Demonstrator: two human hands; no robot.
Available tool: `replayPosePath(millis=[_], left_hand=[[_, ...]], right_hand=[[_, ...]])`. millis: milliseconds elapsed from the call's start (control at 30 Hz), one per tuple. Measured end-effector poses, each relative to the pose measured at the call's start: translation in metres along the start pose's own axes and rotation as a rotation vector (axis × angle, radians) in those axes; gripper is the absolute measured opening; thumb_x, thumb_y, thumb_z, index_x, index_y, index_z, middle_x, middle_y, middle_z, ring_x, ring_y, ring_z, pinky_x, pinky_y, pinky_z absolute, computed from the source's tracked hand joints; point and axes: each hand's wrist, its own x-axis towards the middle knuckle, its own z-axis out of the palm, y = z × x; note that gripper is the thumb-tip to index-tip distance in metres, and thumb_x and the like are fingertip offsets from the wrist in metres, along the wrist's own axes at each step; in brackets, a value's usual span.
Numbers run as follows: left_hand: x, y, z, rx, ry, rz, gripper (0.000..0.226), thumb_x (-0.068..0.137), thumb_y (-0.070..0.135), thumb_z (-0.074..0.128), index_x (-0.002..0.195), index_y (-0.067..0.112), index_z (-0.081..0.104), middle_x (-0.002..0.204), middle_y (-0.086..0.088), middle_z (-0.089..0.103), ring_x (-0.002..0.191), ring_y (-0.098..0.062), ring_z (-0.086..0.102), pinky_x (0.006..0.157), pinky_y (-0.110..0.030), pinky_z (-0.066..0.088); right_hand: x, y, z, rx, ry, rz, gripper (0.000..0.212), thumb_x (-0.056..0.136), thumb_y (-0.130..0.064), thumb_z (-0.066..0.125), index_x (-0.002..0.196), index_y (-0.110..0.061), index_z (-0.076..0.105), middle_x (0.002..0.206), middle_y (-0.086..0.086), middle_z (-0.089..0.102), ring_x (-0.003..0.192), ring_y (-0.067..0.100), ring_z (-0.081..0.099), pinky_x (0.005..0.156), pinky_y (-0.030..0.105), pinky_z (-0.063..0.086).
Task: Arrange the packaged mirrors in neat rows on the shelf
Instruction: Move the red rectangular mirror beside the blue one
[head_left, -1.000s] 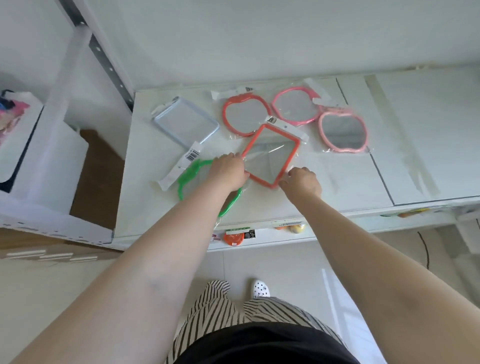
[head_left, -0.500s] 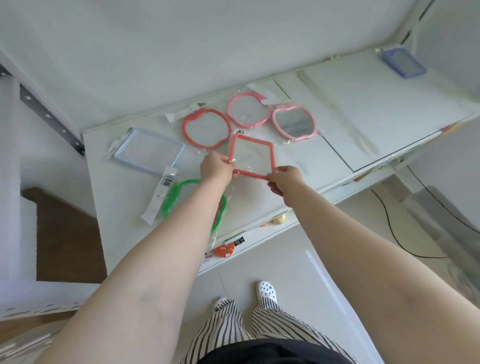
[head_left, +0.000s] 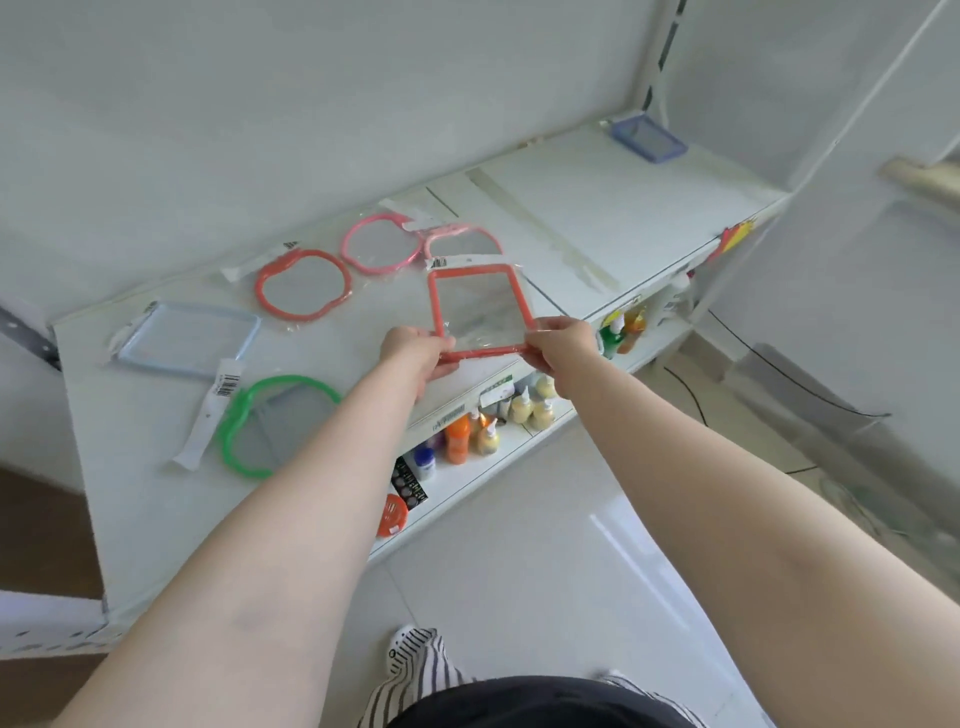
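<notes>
Both hands, left (head_left: 415, 347) and right (head_left: 561, 340), pinch orange rectangular wrapped mirror (head_left: 480, 309) at its near corners, carrying; next, set it squarely in row on white shelf (head_left: 597, 208).

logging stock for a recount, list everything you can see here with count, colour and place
square mirror: 1, orange, held over the shelf's front edge
apple mirrors: 4; orange, pink, pale pink in back row, green front left
rectangular mirrors: 2; pale blue left, darker blue far right corner
bottles: several, orange and yellow, lower shelf
hands: left and right, fingers gripping the square mirror's near edge
</notes>
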Motion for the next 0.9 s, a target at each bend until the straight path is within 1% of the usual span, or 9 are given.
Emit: replayPosePath(millis=[67, 200, 267, 367, 467, 567, 700, 767, 900], left_hand=[[-0.009, -0.009, 0.032, 0.016, 0.02, 0.012, 0.015, 0.087, -0.006, 0.061, 0.101, -0.001, 0.057, 0.1, -0.014, 0.059, 0.086, -0.026, 0.064, 0.078, -0.028, 0.054], [-0.027, -0.04, 0.112, 0.056, 0.09, 0.02, 0.014, 0.083, -0.006, 0.064, 0.079, 0.004, 0.055, 0.095, -0.017, 0.064, 0.063, -0.021, 0.063, 0.057, -0.024, 0.058], [-0.039, -0.056, 0.151, 0.073, 0.103, 0.02, 0.018, 0.083, -0.004, 0.064, 0.074, 0.009, 0.055, 0.089, -0.014, 0.065, 0.058, -0.017, 0.063, 0.062, -0.025, 0.057], [-0.054, -0.075, 0.2, 0.093, 0.091, 0.044, 0.015, 0.085, -0.001, 0.063, 0.08, 0.012, 0.057, 0.078, -0.004, 0.064, 0.052, -0.012, 0.065, 0.061, -0.022, 0.057], [-0.066, -0.078, 0.24, 0.144, 0.063, 0.059, 0.016, 0.084, 0.002, 0.065, 0.078, 0.014, 0.057, 0.076, -0.001, 0.064, 0.065, -0.016, 0.067, 0.073, -0.03, 0.059], [-0.069, -0.073, 0.274, 0.181, 0.006, 0.069, 0.012, 0.085, 0.001, 0.064, 0.084, 0.011, 0.059, 0.078, -0.003, 0.065, 0.072, -0.021, 0.068, 0.078, -0.034, 0.058], [-0.066, -0.066, 0.309, 0.235, -0.055, 0.114, 0.014, 0.085, 0.001, 0.065, 0.096, 0.008, 0.06, 0.09, -0.007, 0.067, 0.07, -0.017, 0.068, 0.07, -0.025, 0.059], [-0.063, -0.063, 0.326, 0.248, -0.107, 0.111, 0.015, 0.085, -0.001, 0.065, 0.098, 0.005, 0.06, 0.093, -0.009, 0.067, 0.07, -0.018, 0.068, 0.066, -0.023, 0.06], [-0.049, -0.058, 0.359, 0.285, -0.164, 0.127, 0.018, 0.081, -0.001, 0.067, 0.075, 0.013, 0.057, 0.09, -0.009, 0.067, 0.084, -0.027, 0.072, 0.084, -0.037, 0.059]], right_hand=[[0.005, -0.001, -0.035, -0.042, -0.009, -0.019, 0.018, 0.089, 0.002, 0.057, 0.102, -0.01, 0.057, 0.078, 0.008, 0.061, 0.058, 0.015, 0.06, 0.053, 0.016, 0.055], [0.018, 0.002, -0.118, -0.099, -0.002, -0.041, 0.023, 0.088, 0.004, 0.057, 0.105, -0.012, 0.054, 0.081, 0.007, 0.058, 0.06, 0.016, 0.061, 0.055, 0.019, 0.056], [0.024, 0.004, -0.159, -0.126, 0.012, -0.04, 0.024, 0.089, 0.003, 0.057, 0.104, -0.015, 0.05, 0.084, 0.006, 0.057, 0.062, 0.017, 0.061, 0.054, 0.019, 0.056], [0.031, 0.008, -0.214, -0.139, 0.031, -0.022, 0.025, 0.089, 0.003, 0.057, 0.103, -0.016, 0.049, 0.091, 0.008, 0.059, 0.068, 0.019, 0.064, 0.06, 0.019, 0.057], [0.038, 0.009, -0.257, -0.114, 0.067, -0.009, 0.028, 0.086, 0.004, 0.06, 0.106, -0.015, 0.054, 0.099, 0.011, 0.062, 0.068, 0.02, 0.066, 0.069, 0.026, 0.06], [0.044, 0.006, -0.291, -0.057, 0.1, -0.015, 0.03, 0.085, 0.005, 0.062, 0.11, -0.011, 0.056, 0.089, 0.007, 0.06, 0.062, 0.017, 0.062, 0.059, 0.02, 0.058], [0.055, -0.001, -0.321, -0.031, 0.171, -0.045, 0.028, 0.083, 0.007, 0.064, 0.104, -0.009, 0.056, 0.101, 0.014, 0.061, 0.061, 0.017, 0.062, 0.048, 0.016, 0.055], [0.062, -0.006, -0.334, -0.065, 0.24, -0.057, 0.028, 0.082, 0.005, 0.065, 0.103, -0.011, 0.057, 0.103, 0.013, 0.062, 0.061, 0.016, 0.063, 0.054, 0.019, 0.058], [0.075, -0.015, -0.356, -0.111, 0.334, -0.077, 0.024, 0.082, 0.005, 0.063, 0.101, -0.01, 0.059, 0.092, 0.008, 0.064, 0.067, 0.019, 0.065, 0.071, 0.029, 0.061]])
